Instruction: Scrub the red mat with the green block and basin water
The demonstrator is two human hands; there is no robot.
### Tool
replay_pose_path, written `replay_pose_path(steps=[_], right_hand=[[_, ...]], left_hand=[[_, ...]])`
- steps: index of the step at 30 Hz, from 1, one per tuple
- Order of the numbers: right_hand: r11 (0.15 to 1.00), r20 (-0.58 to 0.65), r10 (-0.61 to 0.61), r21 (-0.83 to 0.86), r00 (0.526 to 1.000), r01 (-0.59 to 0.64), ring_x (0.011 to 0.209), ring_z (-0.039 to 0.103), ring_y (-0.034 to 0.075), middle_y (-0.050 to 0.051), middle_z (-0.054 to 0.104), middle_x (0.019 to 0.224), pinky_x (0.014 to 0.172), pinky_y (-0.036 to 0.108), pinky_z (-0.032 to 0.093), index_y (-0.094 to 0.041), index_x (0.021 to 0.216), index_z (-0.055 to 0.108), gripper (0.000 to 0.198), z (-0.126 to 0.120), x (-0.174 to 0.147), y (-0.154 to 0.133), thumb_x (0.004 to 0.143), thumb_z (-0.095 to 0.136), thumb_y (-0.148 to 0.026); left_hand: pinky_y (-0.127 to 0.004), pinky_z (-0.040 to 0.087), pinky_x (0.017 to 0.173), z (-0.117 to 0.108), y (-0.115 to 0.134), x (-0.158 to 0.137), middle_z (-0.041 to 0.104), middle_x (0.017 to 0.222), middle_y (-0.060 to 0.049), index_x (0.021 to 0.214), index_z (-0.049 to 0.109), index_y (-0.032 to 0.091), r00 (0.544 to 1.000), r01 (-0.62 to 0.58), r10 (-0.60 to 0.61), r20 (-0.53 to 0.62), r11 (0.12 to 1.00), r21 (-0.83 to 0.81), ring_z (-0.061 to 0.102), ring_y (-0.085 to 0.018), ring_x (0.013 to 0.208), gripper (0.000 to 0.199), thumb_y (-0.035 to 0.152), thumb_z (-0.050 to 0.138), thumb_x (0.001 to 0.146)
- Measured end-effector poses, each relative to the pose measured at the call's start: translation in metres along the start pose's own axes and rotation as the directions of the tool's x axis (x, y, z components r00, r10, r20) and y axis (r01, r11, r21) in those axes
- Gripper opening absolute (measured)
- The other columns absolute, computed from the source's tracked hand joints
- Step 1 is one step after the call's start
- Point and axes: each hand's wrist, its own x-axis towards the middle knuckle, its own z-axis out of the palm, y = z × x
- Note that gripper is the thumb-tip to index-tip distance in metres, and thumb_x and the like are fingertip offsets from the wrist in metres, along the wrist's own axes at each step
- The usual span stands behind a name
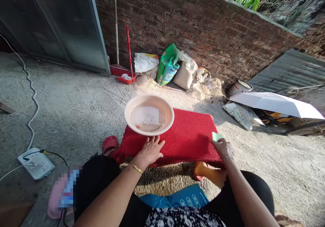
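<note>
A red mat (194, 132) with a rough nap lies spread in front of me, over what looks like a low support. On its far left part stands a pale pink basin (128, 120) with what looks like clear water and a pale rectangular patch inside. My left hand (151, 150) is open, fingers spread over the mat just below the basin's near rim. Between the fingers of my right hand (224, 148) is a flat pale green block (217, 136), at the mat's right edge. Whether it is soap or a sponge I cannot tell.
A power strip (37, 164) with cables lies on the concrete at left. Along the brick wall (157, 17) stand a red dustpan (127, 80), a green sack (167, 64) and a white sack (185, 72). A pale umbrella (276, 103) covers things at right.
</note>
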Motion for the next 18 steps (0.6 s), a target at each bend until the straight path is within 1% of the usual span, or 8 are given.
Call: replay_pose_path(steps=[1, 3, 6, 8, 10, 12, 16, 18], right_hand=[[1.000, 0.039, -0.027, 0.012, 0.999, 0.026, 0.073, 0.056, 0.018, 0.004, 0.053, 0.084, 0.067, 0.030, 0.043, -0.022, 0.083, 0.061, 0.040, 0.005, -0.018, -0.020, 0.068, 0.062, -0.059], [0.970, 0.062, -0.229, 0.097, 0.972, 0.222, 0.074, 0.055, 0.015, 0.003, 0.052, 0.094, 0.065, 0.026, 0.041, -0.025, 0.087, 0.060, 0.037, 0.018, -0.061, -0.062, 0.072, 0.061, -0.058], [0.872, 0.122, -0.478, 0.188, 0.870, 0.452, 0.072, 0.055, 0.012, 0.000, 0.052, 0.094, 0.060, 0.023, 0.037, -0.027, 0.089, 0.059, 0.032, 0.038, -0.119, -0.112, 0.072, 0.064, -0.054], [0.820, 0.139, -0.565, 0.205, 0.813, 0.535, 0.073, 0.055, 0.012, -0.001, 0.052, 0.093, 0.059, 0.022, 0.036, -0.027, 0.090, 0.059, 0.031, 0.045, -0.138, -0.124, 0.073, 0.065, -0.051], [0.813, 0.146, -0.578, 0.185, 0.803, 0.552, 0.075, 0.055, 0.012, -0.001, 0.052, 0.093, 0.060, 0.022, 0.035, -0.026, 0.092, 0.059, 0.031, 0.046, -0.138, -0.119, 0.074, 0.065, -0.051], [0.851, 0.159, -0.524, 0.144, 0.837, 0.505, 0.076, 0.056, 0.013, 0.000, 0.052, 0.094, 0.059, 0.022, 0.035, -0.026, 0.093, 0.058, 0.031, 0.042, -0.122, -0.099, 0.075, 0.063, -0.052], [0.967, 0.183, -0.253, 0.027, 0.950, 0.253, 0.075, 0.057, 0.015, 0.001, 0.051, 0.100, 0.062, 0.025, 0.038, -0.026, 0.094, 0.058, 0.036, 0.027, -0.071, -0.035, 0.076, 0.058, -0.057], [0.994, 0.183, -0.106, -0.015, 0.977, 0.111, 0.078, 0.058, 0.017, 0.003, 0.051, 0.101, 0.066, 0.028, 0.041, -0.026, 0.095, 0.058, 0.039, 0.016, -0.047, 0.001, 0.076, 0.056, -0.059]], left_hand=[[-0.061, 0.028, 0.104, 0.001, 0.000, 0.001, 0.038, 0.145, -0.018, 0.132, 0.049, 0.025, 1.000, -0.004, 0.004, 0.001, 1.000, -0.005, 0.033, -0.040, 0.133, 0.063, 0.044, 0.067, 0.076], [-0.064, 0.025, 0.104, 0.003, -0.002, 0.002, 0.034, 0.148, -0.017, 0.136, 0.045, 0.027, 1.000, -0.014, 0.014, 0.003, 1.000, 0.010, 0.030, -0.041, 0.135, 0.071, 0.053, 0.066, 0.074], [-0.065, 0.017, 0.107, 0.006, -0.002, 0.002, 0.028, 0.151, -0.018, 0.139, 0.041, 0.025, 0.999, -0.032, 0.032, -0.005, 0.997, 0.076, 0.022, -0.041, 0.138, 0.085, 0.062, 0.067, 0.067], [-0.063, 0.013, 0.109, 0.008, 0.000, 0.001, 0.026, 0.151, -0.019, 0.140, 0.040, 0.023, 0.999, -0.043, 0.047, -0.027, 0.992, 0.119, 0.015, -0.041, 0.140, 0.090, 0.062, 0.069, 0.065], [-0.063, 0.011, 0.110, 0.009, 0.002, -0.001, 0.025, 0.151, -0.019, 0.142, 0.038, 0.022, 0.997, -0.044, 0.052, -0.049, 0.987, 0.153, 0.012, -0.041, 0.141, 0.091, 0.061, 0.070, 0.065], [-0.064, 0.010, 0.109, 0.007, 0.005, -0.001, 0.025, 0.151, -0.019, 0.143, 0.036, 0.022, 0.998, -0.037, 0.046, -0.043, 0.981, 0.188, 0.012, -0.041, 0.141, 0.093, 0.063, 0.068, 0.066], [-0.063, 0.011, 0.109, -0.001, 0.012, 0.000, 0.021, 0.152, -0.020, 0.145, 0.030, 0.022, 0.999, -0.038, 0.029, 0.036, 0.957, 0.289, 0.014, -0.041, 0.140, 0.098, 0.068, 0.064, 0.066], [-0.063, 0.011, 0.109, -0.003, 0.014, 0.000, 0.020, 0.153, -0.021, 0.145, 0.029, 0.022, 0.998, -0.036, 0.018, 0.060, 0.943, 0.330, 0.014, -0.041, 0.140, 0.099, 0.069, 0.063, 0.066]])
